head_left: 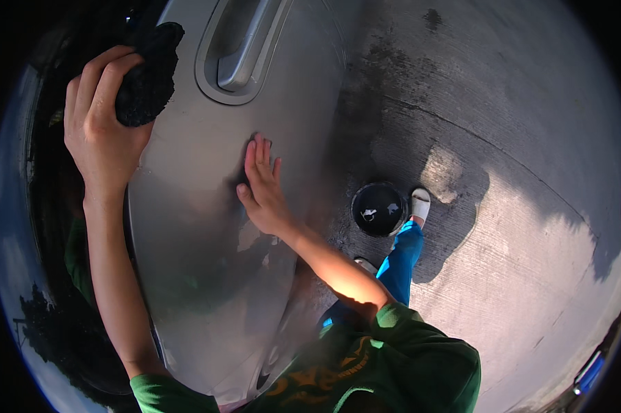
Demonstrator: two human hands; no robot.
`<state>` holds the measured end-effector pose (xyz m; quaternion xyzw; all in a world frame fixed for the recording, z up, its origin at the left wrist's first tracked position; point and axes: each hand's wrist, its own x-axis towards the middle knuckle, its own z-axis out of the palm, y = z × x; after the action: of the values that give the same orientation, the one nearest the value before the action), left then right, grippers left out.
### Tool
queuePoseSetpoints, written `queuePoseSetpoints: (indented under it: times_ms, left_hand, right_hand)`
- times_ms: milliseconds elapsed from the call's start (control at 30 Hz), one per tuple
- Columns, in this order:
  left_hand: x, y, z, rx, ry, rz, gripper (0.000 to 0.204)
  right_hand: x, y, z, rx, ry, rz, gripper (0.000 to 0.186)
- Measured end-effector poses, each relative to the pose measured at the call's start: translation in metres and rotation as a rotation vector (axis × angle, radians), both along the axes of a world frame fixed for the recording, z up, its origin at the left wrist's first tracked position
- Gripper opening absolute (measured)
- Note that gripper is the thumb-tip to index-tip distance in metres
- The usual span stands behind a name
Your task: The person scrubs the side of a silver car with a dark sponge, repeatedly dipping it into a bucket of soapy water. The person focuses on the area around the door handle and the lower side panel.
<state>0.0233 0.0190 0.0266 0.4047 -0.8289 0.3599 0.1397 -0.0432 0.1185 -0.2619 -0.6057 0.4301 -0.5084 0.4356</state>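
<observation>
My left hand (102,117) is at the upper left, fingers curled on a dark, rough-edged cloth or sponge (151,76), beside the dark glossy window (56,234) and the silver car door's edge. My right hand (262,186) rests on the silver car door (186,255) with fingers stretched out, a little below the recessed door handle (236,65). The door's surface shows reflections and patches that look wet.
A black bucket (379,210) with dark contents stands on the concrete ground (503,289), which has damp patches and a crack. My foot in a white shoe (420,205) is beside the bucket. A small blue object (589,373) lies at the lower right rim.
</observation>
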Motion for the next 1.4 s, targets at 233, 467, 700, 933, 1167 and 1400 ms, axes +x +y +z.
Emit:
queuePoseSetpoints:
  times_ms: [233,467,700,933,1167,1400]
  left_hand:
    - [-0.079,-0.099,0.008,-0.102,0.072,-0.173,0.029]
    - [-0.100,-0.137,0.001,-0.099,0.201,-0.338,0.031]
    - [-0.075,-0.130,0.006,0.090,0.127,-0.046,0.047]
    - [-0.078,-0.142,0.004,0.167,0.145,-0.028,0.048]
    - [-0.085,-0.150,0.009,-0.020,0.095,-0.140,0.035]
    - [-0.093,-0.149,-0.006,-0.046,0.222,-0.297,0.039]
  right_hand:
    - [-0.079,-0.191,0.037,0.034,-0.162,-0.249,0.069]
    - [-0.045,-0.111,-0.003,0.063,-0.117,-0.156,0.070]
    - [-0.090,-0.218,0.020,0.023,-0.211,-0.165,0.074]
    - [-0.057,-0.104,-0.018,-0.007,-0.016,0.013,0.082]
    - [-0.103,-0.239,0.013,-0.019,-0.177,-0.251,0.070]
    - [-0.010,-0.041,-0.032,0.044,-0.089,-0.010,0.082]
